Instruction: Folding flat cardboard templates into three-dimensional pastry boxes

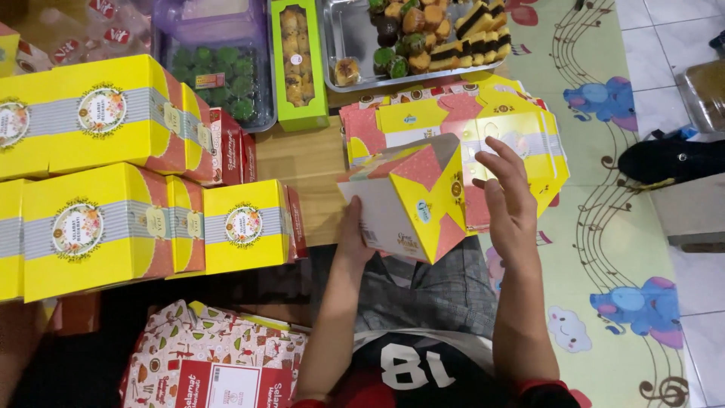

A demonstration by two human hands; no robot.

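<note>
The left hand [353, 227] grips the near-left edge of a half-folded carton [411, 200]; its fingers are mostly hidden behind the panel, so whether they pinch or merely brace cannot be told. The right hand [510, 200] stands just beside the carton's right side, fingers [502, 155] spread and slightly curled, palm facing the carton, not clearly touching it.

The carton is yellow and pink, tilted, held above the lap and in front of the flat stack [521, 125] of unfolded cartons lying on the low table [310, 162].

Risks, as a judgement: with only one hand holding, the carton could spring open or slip toward the lap. A hard press from the open right hand could crease a flap. A wide sweep could disturb the flat stack behind it.

Pose: both forearms extend forward from the body, left wrist low under the carton, right wrist raised and turned inward. Finished boxes [98, 227] stand well apart to the left; a cake tray [343, 34] sits beyond.
</note>
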